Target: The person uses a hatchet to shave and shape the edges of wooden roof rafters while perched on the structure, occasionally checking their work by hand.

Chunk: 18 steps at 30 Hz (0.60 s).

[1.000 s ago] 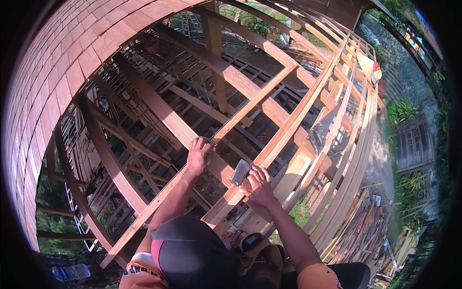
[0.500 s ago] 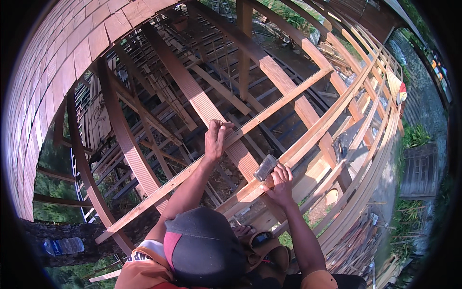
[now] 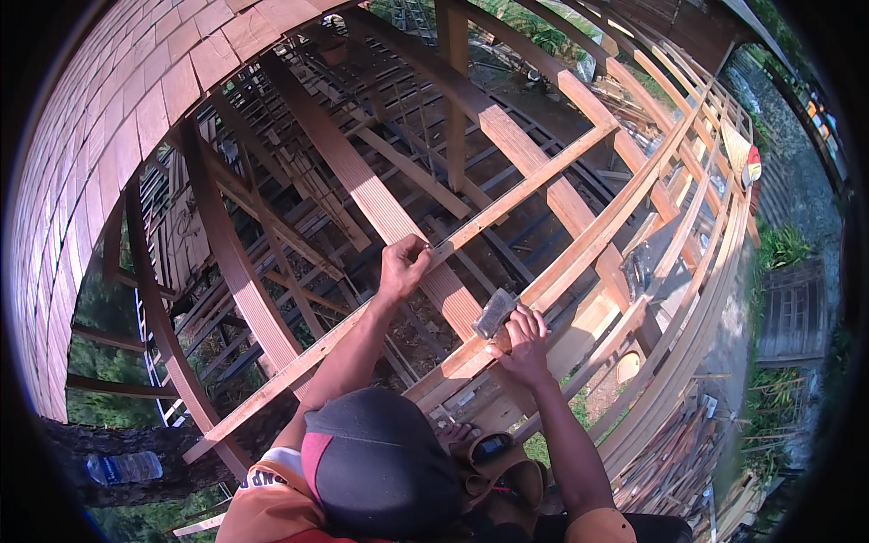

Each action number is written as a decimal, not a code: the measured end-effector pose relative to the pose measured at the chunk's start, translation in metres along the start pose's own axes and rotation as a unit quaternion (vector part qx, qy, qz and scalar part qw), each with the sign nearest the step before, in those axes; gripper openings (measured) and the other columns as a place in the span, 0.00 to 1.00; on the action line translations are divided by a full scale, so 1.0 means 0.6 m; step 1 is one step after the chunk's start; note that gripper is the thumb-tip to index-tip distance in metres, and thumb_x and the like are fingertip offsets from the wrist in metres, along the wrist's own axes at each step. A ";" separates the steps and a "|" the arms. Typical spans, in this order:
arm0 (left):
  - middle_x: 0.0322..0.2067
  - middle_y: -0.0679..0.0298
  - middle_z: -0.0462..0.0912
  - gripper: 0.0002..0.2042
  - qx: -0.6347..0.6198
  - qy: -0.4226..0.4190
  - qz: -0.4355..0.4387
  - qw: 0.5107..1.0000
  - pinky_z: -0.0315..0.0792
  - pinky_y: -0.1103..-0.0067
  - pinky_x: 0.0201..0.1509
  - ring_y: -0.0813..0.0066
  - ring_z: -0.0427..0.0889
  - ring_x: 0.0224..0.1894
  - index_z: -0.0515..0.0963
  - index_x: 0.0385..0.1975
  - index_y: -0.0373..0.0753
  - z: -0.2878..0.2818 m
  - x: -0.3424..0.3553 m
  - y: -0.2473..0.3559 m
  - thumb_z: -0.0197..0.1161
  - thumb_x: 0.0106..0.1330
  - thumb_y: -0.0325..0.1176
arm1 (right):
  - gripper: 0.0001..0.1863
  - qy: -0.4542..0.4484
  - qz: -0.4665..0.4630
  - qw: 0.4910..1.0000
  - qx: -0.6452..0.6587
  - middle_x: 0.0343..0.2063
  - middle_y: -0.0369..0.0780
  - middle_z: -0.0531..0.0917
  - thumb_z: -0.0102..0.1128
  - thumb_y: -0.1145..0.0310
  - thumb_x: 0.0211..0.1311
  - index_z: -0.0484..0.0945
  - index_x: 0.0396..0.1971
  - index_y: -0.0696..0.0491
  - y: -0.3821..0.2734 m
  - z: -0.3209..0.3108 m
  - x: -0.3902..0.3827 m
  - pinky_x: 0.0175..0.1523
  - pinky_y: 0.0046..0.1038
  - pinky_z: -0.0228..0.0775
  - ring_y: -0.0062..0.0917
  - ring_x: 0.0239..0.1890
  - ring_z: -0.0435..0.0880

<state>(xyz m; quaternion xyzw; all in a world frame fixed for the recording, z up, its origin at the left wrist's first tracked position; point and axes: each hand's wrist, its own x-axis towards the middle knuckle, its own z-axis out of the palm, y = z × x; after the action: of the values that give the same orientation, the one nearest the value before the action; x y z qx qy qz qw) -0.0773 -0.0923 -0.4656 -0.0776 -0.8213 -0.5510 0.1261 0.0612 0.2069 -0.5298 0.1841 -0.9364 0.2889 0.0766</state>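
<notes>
My left hand (image 3: 404, 268) is closed in a pinch above the thin wooden batten (image 3: 507, 204), right where it crosses a broad reddish rafter (image 3: 348, 156). Whatever the fingertips hold is too small to make out. Lower and to the right, my right hand (image 3: 522, 347) grips a hammer with a blocky grey head (image 3: 495, 313). Fingers hide most of its handle. The hammer rests over or hovers just above a second, thicker length of timber (image 3: 566, 277); contact cannot be made out.
Reddish shingles (image 3: 172, 81) cover the upper left. Open gaps between rafters show stacked timber far below. A dark cap (image 3: 380, 466) and a brown tool pouch (image 3: 507, 489) fill the lower middle. A plastic bottle (image 3: 127, 467) lies at lower left. Curved battens (image 3: 688, 362) run along the right.
My left hand has turned and dropped slightly, its fingers now curled down toward the batten. My right hand and the hammer have shifted slightly left.
</notes>
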 end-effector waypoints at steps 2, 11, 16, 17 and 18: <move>0.20 0.63 0.79 0.07 0.003 -0.007 -0.003 1.000 0.72 0.78 0.30 0.83 0.76 0.25 0.80 0.30 0.29 0.001 0.002 0.003 0.64 0.63 0.28 | 0.33 -0.004 0.006 1.000 0.001 0.62 0.47 0.74 0.69 0.42 0.58 0.76 0.50 0.56 -0.001 -0.001 -0.001 0.81 0.54 0.37 0.41 0.77 0.61; 0.19 0.62 0.76 0.07 0.016 0.006 0.014 1.000 0.69 0.76 0.28 0.82 0.74 0.24 0.77 0.26 0.29 0.003 0.002 -0.001 0.64 0.61 0.27 | 0.32 -0.029 0.210 0.956 0.205 0.45 0.46 0.83 0.73 0.49 0.61 0.73 0.52 0.58 -0.103 -0.074 0.052 0.61 0.49 0.74 0.43 0.52 0.84; 0.19 0.62 0.74 0.07 0.032 -0.002 0.013 0.999 0.69 0.75 0.27 0.78 0.73 0.23 0.75 0.24 0.30 0.006 -0.001 0.004 0.65 0.59 0.26 | 0.19 -0.072 0.295 0.832 0.464 0.32 0.34 0.78 0.65 0.62 0.68 0.72 0.52 0.54 -0.176 -0.123 0.101 0.38 0.23 0.75 0.15 0.31 0.78; 0.19 0.59 0.74 0.07 0.042 -0.002 0.035 0.999 0.70 0.73 0.27 0.73 0.74 0.22 0.75 0.24 0.30 0.012 -0.003 0.007 0.65 0.58 0.25 | 0.18 -0.070 0.298 0.801 0.514 0.31 0.34 0.77 0.63 0.64 0.68 0.71 0.52 0.54 -0.177 -0.126 0.104 0.38 0.23 0.74 0.15 0.30 0.77; 0.19 0.57 0.73 0.07 0.059 -0.002 0.053 0.997 0.71 0.71 0.27 0.69 0.75 0.22 0.75 0.23 0.30 0.012 -0.003 0.007 0.66 0.56 0.25 | 0.16 -0.073 0.300 0.764 0.567 0.31 0.34 0.77 0.60 0.67 0.68 0.71 0.52 0.54 -0.178 -0.122 0.110 0.38 0.23 0.74 0.16 0.29 0.76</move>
<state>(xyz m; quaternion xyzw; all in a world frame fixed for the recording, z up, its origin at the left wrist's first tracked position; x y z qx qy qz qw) -0.0752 -0.0841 -0.4652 -0.1147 -0.8472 -0.4942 0.1576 0.0450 0.1468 -0.3986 -0.0761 -0.6121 0.7609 -0.2014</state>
